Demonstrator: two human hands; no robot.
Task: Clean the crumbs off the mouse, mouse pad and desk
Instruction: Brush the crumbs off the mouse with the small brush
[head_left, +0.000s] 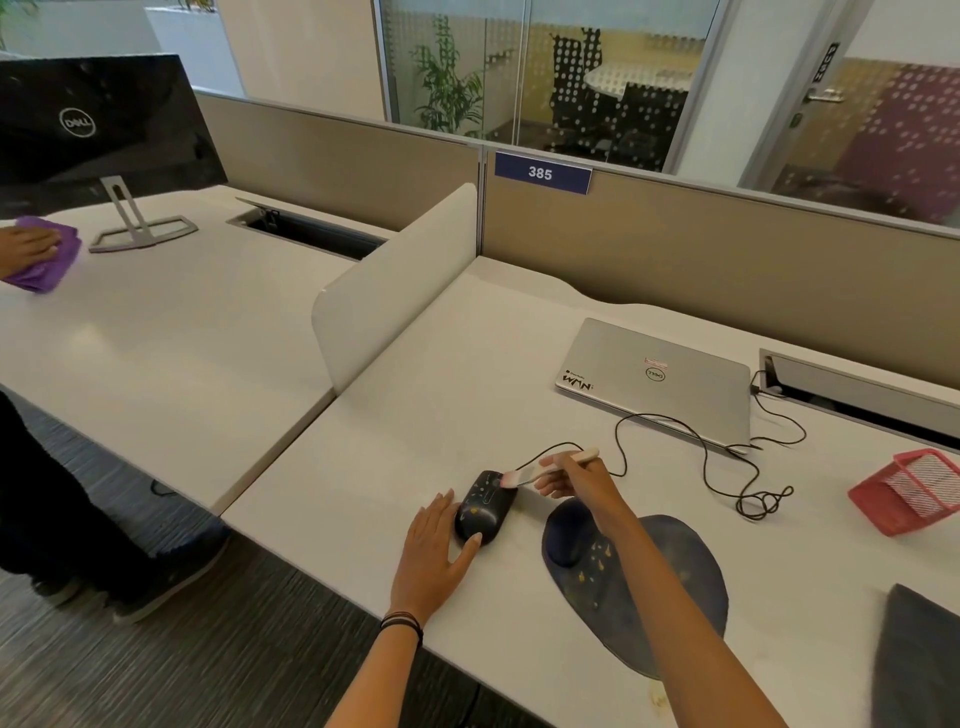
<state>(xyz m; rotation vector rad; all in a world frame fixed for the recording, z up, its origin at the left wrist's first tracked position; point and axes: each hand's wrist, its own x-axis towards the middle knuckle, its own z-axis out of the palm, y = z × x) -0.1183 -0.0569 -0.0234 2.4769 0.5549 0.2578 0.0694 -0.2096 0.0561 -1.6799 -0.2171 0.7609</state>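
A black wired mouse (485, 506) dotted with pale crumbs lies on the white desk (415, 415), left of a dark blue mouse pad (670, 566) that also carries crumbs. My left hand (434, 551) steadies the mouse, thumb against its near end and fingers along its left side. My right hand (576, 478) pinches a small white-handled brush (545, 466). The brush's pink bristles touch the far right edge of the mouse. My right forearm crosses over the pad and hides part of it.
A closed silver laptop (660, 379) lies behind, its black cable (727, 467) looping to the mouse. A red mesh tray (914, 488) stands at the right and a dark cloth (919, 660) at the near right. Another person's hand (26, 247) wipes the neighbouring desk with a purple cloth (47, 260), beside a monitor (98, 130).
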